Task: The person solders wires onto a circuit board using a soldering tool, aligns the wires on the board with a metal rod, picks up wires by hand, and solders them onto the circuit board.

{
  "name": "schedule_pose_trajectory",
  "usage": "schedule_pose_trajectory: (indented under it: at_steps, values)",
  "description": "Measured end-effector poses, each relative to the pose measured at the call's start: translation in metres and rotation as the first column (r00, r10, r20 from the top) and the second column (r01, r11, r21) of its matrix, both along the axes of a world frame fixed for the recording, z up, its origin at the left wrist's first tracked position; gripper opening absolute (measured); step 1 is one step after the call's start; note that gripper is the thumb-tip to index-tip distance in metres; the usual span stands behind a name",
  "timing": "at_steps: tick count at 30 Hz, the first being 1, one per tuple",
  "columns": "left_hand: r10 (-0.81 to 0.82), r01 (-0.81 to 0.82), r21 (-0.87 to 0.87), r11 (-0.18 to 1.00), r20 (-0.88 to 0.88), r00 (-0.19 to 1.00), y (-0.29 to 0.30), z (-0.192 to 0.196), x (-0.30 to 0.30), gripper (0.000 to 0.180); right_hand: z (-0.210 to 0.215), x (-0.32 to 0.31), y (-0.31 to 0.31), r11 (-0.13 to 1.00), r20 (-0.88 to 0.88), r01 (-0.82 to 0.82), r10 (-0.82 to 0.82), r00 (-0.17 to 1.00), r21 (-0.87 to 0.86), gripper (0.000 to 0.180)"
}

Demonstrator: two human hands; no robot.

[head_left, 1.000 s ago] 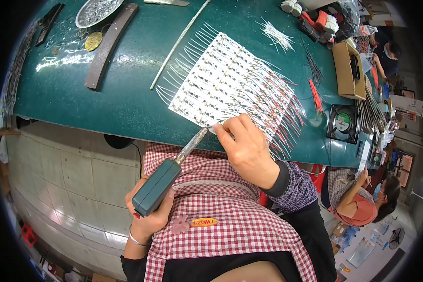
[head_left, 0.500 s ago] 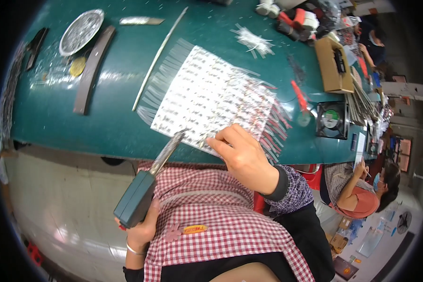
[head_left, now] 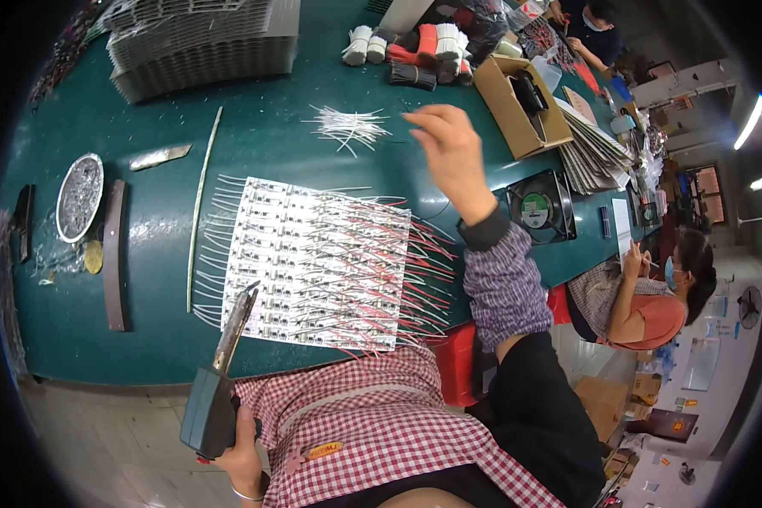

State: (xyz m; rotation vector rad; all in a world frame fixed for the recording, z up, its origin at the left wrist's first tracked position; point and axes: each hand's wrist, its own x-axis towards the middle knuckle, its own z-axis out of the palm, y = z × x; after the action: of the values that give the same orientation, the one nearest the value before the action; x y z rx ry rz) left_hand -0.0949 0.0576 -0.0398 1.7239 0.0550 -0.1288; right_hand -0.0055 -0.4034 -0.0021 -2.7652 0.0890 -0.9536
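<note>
My left hand grips the handle of a dark green soldering gun. Its metal tip points up over the lower left part of a white circuit board panel on the table. Rows of small parts cover the panel. Thin white wires stick out on its left, and red and white wires fan out on its right. Beyond the panel my right hand is raised, thumb and forefinger slightly apart, with nothing visible between them. Just left of its fingertips lies a loose pile of white wires.
On the left are an oval dish, a dark curved bar and a long thin rod. Stacked grey panels, wire bundles, a cardboard box and a fan stand farther off. A co-worker sits at right.
My right hand has left the panel and reached away toward the white wire pile. The soldering gun stays in my left hand, tip over the panel. The view has shifted, showing more of the far table.
</note>
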Motion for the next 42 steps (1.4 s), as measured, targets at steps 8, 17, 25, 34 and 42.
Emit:
schedule_pose_trajectory:
  at_steps: [8, 17, 25, 34, 42]
  values:
    - [0.064, -0.070, -0.030, 0.997, -0.178, 0.982, -0.019, 0.018, 0.019, 0.036, -0.006, -0.093, -0.015, 0.915, -0.327, 0.375, -0.312, 0.892, 0.149, 0.014]
    - [0.046, -0.049, -0.021, 0.999, -0.143, 0.989, -0.016, 0.021, 0.016, 0.038, -0.024, -0.088, -0.012, 0.957, -0.297, 0.287, -0.282, 0.912, -0.027, 0.014]
    - [0.034, -0.040, -0.037, 0.999, -0.150, 0.988, -0.014, 0.020, 0.017, 0.038, -0.018, -0.087, -0.011, 0.964, -0.290, 0.256, -0.266, 0.919, -0.072, 0.010]
    - [-0.009, -0.002, -0.102, 0.995, -0.112, 0.994, -0.013, 0.014, 0.024, 0.038, -0.006, -0.085, -0.010, 0.976, -0.263, 0.220, -0.212, 0.941, -0.002, 0.009]
    - [0.069, -0.078, -0.055, 0.995, -0.151, 0.986, -0.006, 0.008, 0.024, 0.035, -0.009, -0.086, -0.012, 0.975, -0.328, 0.211, -0.174, 0.928, 0.078, 0.011]
